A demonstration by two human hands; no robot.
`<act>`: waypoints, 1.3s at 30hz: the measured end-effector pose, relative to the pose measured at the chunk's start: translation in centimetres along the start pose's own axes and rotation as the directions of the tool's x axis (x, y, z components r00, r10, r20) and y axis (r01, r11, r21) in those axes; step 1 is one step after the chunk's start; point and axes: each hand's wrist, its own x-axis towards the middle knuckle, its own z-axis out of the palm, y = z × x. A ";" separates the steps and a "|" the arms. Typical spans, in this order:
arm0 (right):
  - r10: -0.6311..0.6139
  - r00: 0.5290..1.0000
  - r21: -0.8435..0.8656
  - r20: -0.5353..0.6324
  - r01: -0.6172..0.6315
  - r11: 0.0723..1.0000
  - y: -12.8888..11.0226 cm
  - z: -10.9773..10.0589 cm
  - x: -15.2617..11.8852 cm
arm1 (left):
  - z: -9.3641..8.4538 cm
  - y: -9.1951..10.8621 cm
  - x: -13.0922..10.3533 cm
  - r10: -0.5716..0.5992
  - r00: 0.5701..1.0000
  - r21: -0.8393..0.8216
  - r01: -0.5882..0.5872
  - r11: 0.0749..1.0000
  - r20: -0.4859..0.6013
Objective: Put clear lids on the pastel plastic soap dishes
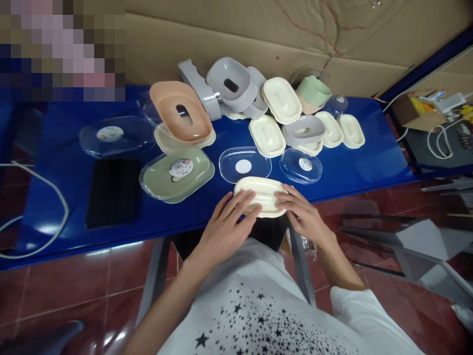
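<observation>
A cream oval plastic tray (266, 196) with a raised ridge in its middle is at the front edge of the table. My left hand (231, 222) grips its left side, fingers laid over the top and near rim. At the right end, my right hand (301, 212) holds it with the fingertips on its upper face. Just behind it lie a clear lid (229, 172) with a white round label and another clear lid (295, 172) with a printed sticker. A green oval container (158, 175) under a clear cover sits to the left.
Farther back on the blue table (386, 148) are an orange container (195, 113), grey containers (240, 88), cream trays (268, 135) and a green cup (314, 91). A black flat object (113, 195) and a clear lid (125, 135) lie left. Grey stools (424, 239) stand right.
</observation>
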 end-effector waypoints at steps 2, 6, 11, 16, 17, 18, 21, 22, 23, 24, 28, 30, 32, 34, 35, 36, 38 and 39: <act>-0.004 0.997 -0.015 0.071 0.005 1.000 0.6 -1.6 1.9 | -0.1 0.0 -0.9 -0.027 0.999 0.020 0.028 0.999 -0.035; 0.147 0.985 -0.330 -0.094 -0.171 0.929 5.1 -5.2 6.8 | -0.7 -0.2 -1.9 -0.068 0.992 0.068 0.076 0.995 -0.106; 0.269 0.954 -0.571 -0.134 -0.296 0.766 10.7 -7.4 10.7 | -1.7 -0.2 -2.7 -0.084 0.988 0.108 0.099 0.989 -0.133; 0.034 0.966 -0.615 -0.256 -0.190 0.765 5.8 -5.6 8.1 | -2.2 -0.3 -3.4 -0.111 0.984 0.112 0.127 0.986 -0.139; -0.028 0.966 -0.609 -0.257 -0.139 0.781 3.9 -4.7 7.1 | -2.4 -0.3 -3.5 -0.115 0.983 0.106 0.131 0.986 -0.144; -0.080 0.964 -0.593 -0.253 -0.089 0.800 2.0 -3.7 6.1 | -2.5 -0.2 -3.6 -0.119 0.982 0.099 0.135 0.986 -0.149; -0.168 0.953 -0.493 -0.252 0.023 0.870 -2.6 -0.4 3.3 | -2.8 -0.1 -3.9 -0.134 0.980 0.079 0.147 0.986 -0.146; -0.177 0.951 -0.454 -0.255 0.044 0.890 -3.7 0.6 2.6 | -2.8 -0.1 -4.0 -0.138 0.981 0.074 0.149 0.986 -0.133; -0.176 0.950 -0.418 -0.259 0.054 0.907 -4.5 1.5 2.0 | -2.8 -0.1 -4.0 -0.140 0.983 0.071 0.149 0.986 -0.116; -0.170 0.951 -0.388 -0.259 0.058 0.920 -5.1 2.2 1.6 | -2.6 -0.2 -3.9 -0.139 0.985 0.068 0.146 0.987 -0.097; -0.129 0.977 -0.345 -0.169 0.064 0.936 -5.9 3.4 1.6 | -1.6 -1.1 -3.8 -0.148 0.982 -0.030 0.145 0.989 -0.120; -0.096 0.991 -0.335 -0.091 0.060 0.940 -6.0 3.4 2.2 | -1.2 -1.6 -4.0 -0.216 0.954 -0.141 0.189 0.972 -0.207; -0.056 0.998 -0.319 -0.023 0.045 0.947 -6.1 3.4 3.1 | -0.9 -1.9 -4.3 -0.287 0.922 -0.224 0.231 0.947 -0.260; -0.029 0.998 -0.303 0.056 0.045 0.952 -6.4 3.8 3.8 | -0.9 -1.9 -4.5 -0.318 0.913 -0.251 0.255 0.934 -0.256; -0.027 0.995 -0.295 0.093 0.053 0.954 -6.5 4.2 4.1 | -1.0 -1.9 -4.6 -0.319 0.918 -0.242 0.263 0.934 -0.235; -0.030 0.991 -0.290 0.127 0.066 0.955 -6.7 4.6 4.3 | -1.1 -1.9 -4.7 -0.313 0.926 -0.215 0.268 0.939 -0.212; -0.052 0.983 -0.289 0.177 0.102 0.952 -7.0 5.5 4.7 | -1.3 -1.9 -4.8 -0.291 0.944 -0.117 0.275 0.954 -0.157; -0.065 0.979 -0.294 0.193 0.121 0.948 -7.2 5.9 4.9 | -1.4 -1.9 -4.9 -0.278 0.951 -0.059 0.273 0.960 -0.132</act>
